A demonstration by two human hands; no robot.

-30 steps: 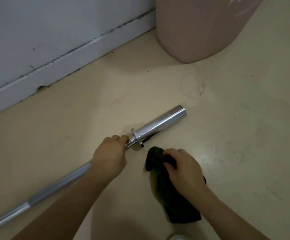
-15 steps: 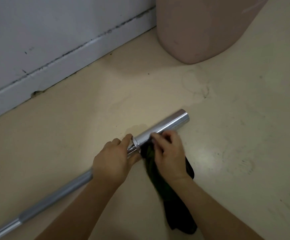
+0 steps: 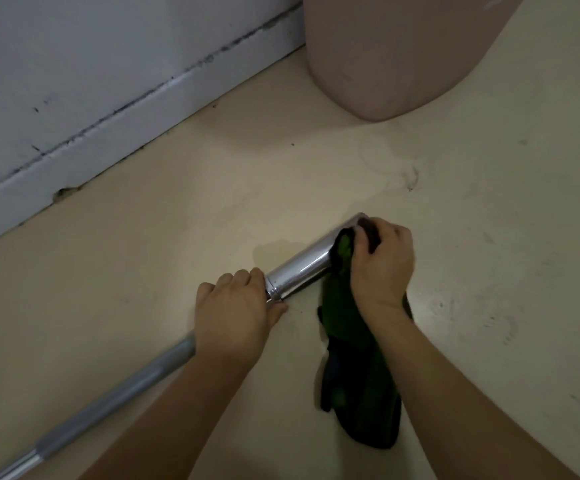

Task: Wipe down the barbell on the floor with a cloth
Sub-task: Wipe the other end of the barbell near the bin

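Barbell point(image 3: 297, 271) lies diagonally on floor point(image 3: 489, 237) nr baseboard point(image 3: 108, 133); left hand point(image 3: 234, 315) grips shaft by collar, right hand point(image 3: 382, 263) clamps dark green cloth point(image 3: 354, 375) round sleeve's end, w/ pink bin point(image 3: 385, 57) beyond

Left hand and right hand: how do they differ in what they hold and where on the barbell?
The left hand grips the bare barbell beside the collar; the right hand grips the cloth over the sleeve's far end. The left hand touches metal; the right hand has cloth beneath it. Both curl round the same bar.
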